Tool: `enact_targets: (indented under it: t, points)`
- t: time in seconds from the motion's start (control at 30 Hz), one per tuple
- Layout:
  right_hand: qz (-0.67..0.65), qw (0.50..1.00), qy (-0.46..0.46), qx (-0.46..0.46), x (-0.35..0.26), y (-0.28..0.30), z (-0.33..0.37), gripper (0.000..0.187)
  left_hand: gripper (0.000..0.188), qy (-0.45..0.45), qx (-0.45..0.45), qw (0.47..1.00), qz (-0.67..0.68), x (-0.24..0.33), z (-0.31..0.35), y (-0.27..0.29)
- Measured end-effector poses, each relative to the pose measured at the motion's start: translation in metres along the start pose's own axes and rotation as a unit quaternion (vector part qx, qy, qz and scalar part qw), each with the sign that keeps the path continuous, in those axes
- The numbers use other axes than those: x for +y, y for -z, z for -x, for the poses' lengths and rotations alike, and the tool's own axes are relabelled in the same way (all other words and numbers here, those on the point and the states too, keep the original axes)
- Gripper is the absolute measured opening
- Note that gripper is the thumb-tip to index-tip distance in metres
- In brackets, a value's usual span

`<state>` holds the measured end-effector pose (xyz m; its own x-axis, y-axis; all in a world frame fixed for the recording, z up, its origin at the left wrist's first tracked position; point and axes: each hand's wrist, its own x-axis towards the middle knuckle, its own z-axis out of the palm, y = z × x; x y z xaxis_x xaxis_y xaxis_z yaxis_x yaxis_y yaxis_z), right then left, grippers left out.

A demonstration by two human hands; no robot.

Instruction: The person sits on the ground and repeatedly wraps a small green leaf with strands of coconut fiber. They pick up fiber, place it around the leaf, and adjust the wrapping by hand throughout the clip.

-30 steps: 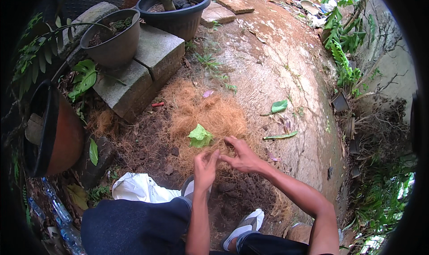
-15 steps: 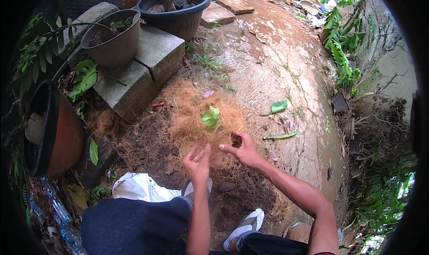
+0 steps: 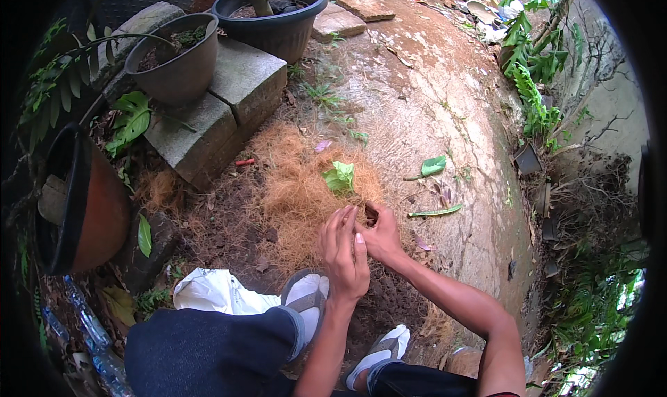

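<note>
A small leafy cutting point(image 3: 340, 177) with bright green leaves stands out just beyond my two hands, above a mat of brown coconut fibre point(image 3: 299, 181). My right hand point(image 3: 382, 236) curls round its lower end, thumb bent inward. Against it presses my left hand point(image 3: 343, 252), long fingers held close together over the same lower end. The cutting's stem and base are hidden behind my fingers, and I cannot make out how much fibre is wrapped there. Dark loose soil point(image 3: 379, 296) lies below, between my feet.
Concrete blocks point(image 3: 187, 136) at the left bear a grey pot point(image 3: 174, 67); a black pot point(image 3: 271, 21) stands behind. An orange-brown pot point(image 3: 101, 209) leans at far left. A white sack point(image 3: 222, 293) lies by my knee. Cut leaves point(image 3: 433, 165) and a red object point(image 3: 245, 163) lie around.
My left hand has moved right and up, and its fingers now overlap the right hand. The cutting's leaves have shifted right and slightly up. Fibre seen between my hands before is now covered.
</note>
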<state>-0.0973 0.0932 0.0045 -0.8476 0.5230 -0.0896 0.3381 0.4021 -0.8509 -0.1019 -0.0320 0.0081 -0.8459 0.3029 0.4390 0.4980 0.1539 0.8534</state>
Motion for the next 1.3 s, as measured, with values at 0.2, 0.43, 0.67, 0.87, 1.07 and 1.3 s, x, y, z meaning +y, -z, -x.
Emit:
enact_targets:
  t: [0.2, 0.43, 0.67, 0.87, 1.07, 1.3]
  points:
    - [0.014, 0.993, 0.099, 0.061, 0.009, -0.010, 0.002, 0.032, 0.057, 0.039, -0.034, 0.998, 0.048, -0.017, 0.004, -0.003]
    - [0.026, 0.997, 0.050, -0.044, -0.010, -0.004, 0.004, 0.048, 0.059, 0.099, -0.023, 0.992, 0.073, -0.022, -0.001, 0.005]
    - [0.025, 0.997, 0.064, -0.034, -0.011, -0.007, 0.005, 0.055, 0.046, 0.142, -0.027, 0.987, 0.076, -0.014, -0.010, 0.018]
    - [0.034, 0.996, 0.071, -0.053, -0.015, -0.004, 0.003, 0.063, 0.046, 0.149, -0.033, 0.984, 0.094, -0.025, -0.010, 0.021]
    - [0.040, 0.995, 0.055, -0.069, -0.021, 0.009, 0.010, 0.068, 0.047, 0.151, -0.073, 0.980, 0.105, -0.030, -0.007, 0.022]
    - [-0.013, 0.993, 0.086, -0.077, 0.003, 0.019, 0.005, 0.045, 0.047, 0.156, -0.090, 0.967, 0.180, -0.039, 0.001, 0.013]
